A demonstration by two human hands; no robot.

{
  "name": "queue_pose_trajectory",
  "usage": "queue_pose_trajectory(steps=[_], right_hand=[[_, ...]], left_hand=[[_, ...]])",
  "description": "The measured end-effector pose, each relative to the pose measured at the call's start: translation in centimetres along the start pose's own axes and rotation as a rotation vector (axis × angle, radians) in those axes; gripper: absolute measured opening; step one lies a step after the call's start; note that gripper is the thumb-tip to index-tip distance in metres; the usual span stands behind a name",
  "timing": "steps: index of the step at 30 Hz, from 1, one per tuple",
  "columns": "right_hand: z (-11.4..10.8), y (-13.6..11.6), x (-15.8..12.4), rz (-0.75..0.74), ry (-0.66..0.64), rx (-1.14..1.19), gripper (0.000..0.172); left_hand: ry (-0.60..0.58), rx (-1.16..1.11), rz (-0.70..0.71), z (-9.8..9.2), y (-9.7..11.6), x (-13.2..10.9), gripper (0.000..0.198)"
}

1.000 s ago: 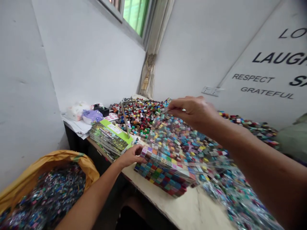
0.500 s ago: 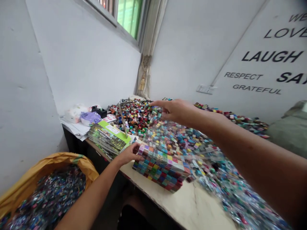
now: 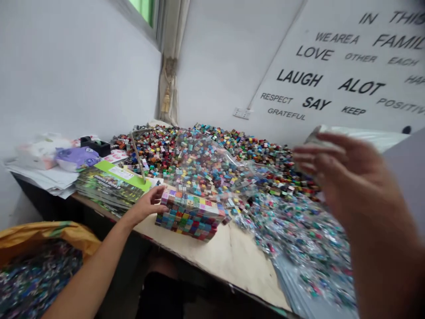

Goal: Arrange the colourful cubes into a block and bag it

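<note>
A table (image 3: 239,266) runs across the view below a lettered wall (image 3: 332,57), and a heap of small coloured bricks (image 3: 232,141) covers much of it, with a clear bag (image 3: 206,168) lying over the middle. Shiny packets (image 3: 299,239) spread out at 4 o'clock, and a yellow sack (image 3: 49,235) of similar glitter sits at 8 o'clock. Booklets (image 3: 109,186) lie stacked at 9 o'clock. Near the centre sits a brick-covered block (image 3: 189,217). The left hand (image 3: 146,206) has its grip open and empty, its fingertips at the block's edge, though touching or just beside it I cannot tell. The right hand (image 3: 348,173), blurred at 3 o'clock, has its grip spread open, holding nothing
</note>
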State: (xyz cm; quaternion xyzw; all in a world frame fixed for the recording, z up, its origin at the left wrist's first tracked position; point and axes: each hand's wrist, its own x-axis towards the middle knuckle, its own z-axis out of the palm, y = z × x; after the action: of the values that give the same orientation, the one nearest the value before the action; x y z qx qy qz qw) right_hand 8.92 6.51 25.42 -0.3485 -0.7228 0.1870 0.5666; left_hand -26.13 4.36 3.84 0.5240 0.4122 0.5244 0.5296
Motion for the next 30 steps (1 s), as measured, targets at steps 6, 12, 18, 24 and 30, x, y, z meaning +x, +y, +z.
queue_pose_trajectory(steps=[6,12,18,24,30], right_hand=[[3.1,11.4,-11.5,0.643,-0.398,0.047,0.077],[9.1,13.6,-13.7,0.583,-0.543,0.256,0.077],[9.3,14.9,-14.4,0.578,-0.45,0.264,0.057],[9.6,14.4,-14.9,0.581,-0.469,0.264,0.055],[6.6,13.4,-13.3,0.584,-0.355,0.387,0.08]], left_hand=[[0.033,0.079,-0.06,0.7,0.2,0.0,0.065],[0.01,0.07,-0.079,0.7,0.3,0.2,0.062],[-0.002,0.101,-0.076,0.4,-0.2,0.4,0.062],[-0.028,0.117,-0.078,0.4,-0.6,0.0,0.065],[-0.001,0.1,-0.111,0.3,-0.9,0.1,0.069]])
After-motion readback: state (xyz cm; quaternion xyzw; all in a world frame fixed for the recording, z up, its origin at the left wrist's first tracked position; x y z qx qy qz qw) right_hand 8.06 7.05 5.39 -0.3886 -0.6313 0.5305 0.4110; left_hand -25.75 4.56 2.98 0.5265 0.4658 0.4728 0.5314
